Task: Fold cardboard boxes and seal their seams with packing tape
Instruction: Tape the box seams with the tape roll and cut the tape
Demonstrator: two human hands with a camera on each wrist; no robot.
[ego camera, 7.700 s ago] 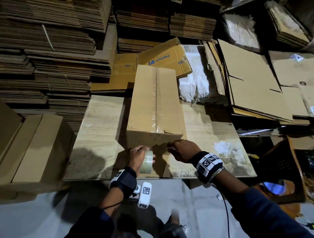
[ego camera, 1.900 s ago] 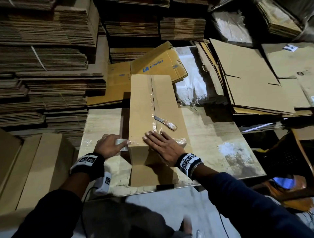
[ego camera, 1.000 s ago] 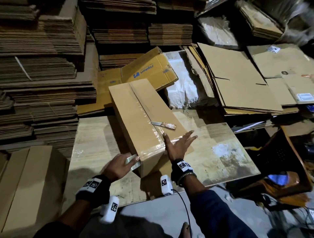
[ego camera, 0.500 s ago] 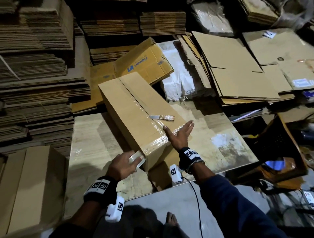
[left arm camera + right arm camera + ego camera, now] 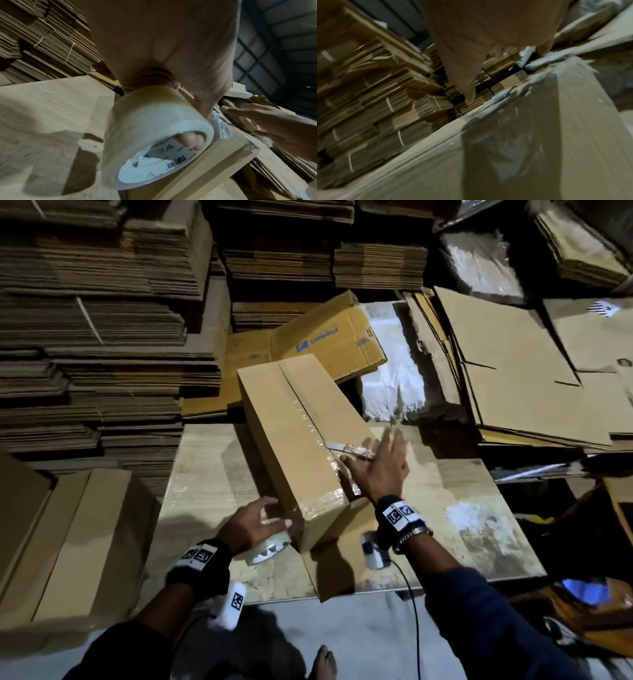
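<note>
Head view first: a long cardboard box lies slantwise on the wooden table, its top seam already glossy with clear tape, and a band of tape wraps over the near end. The left hand grips the tape roll right at the box's near lower corner, roll touching the cardboard. The right hand lies flat with fingers spread along the box's right top edge, blurred, and a small knife rests on the lid just under its fingertips. Flat cardboard stacks ring the table, and a printed box leans behind. Left wrist view now: the roll fills the frame, fingertips hooked through its core, thumb over the outside, so that hand is clenched round the roll; a film of tape runs from it onto the box corner, not cut. The other hand shows beyond, fingers straight. Right wrist view, and it's smeary: the taped box edge sits below a straight finger, wrinkled tape bunched at the corner, nothing grasped, palm released. So my read: the end seam is being sealed, the strip laid round the corner and pressed down. Next move, I'd judge, calls for the right hand to pick up that knife and sever the tape near the roll while the left keeps it taut, then smooth the loose tail flat.
</note>
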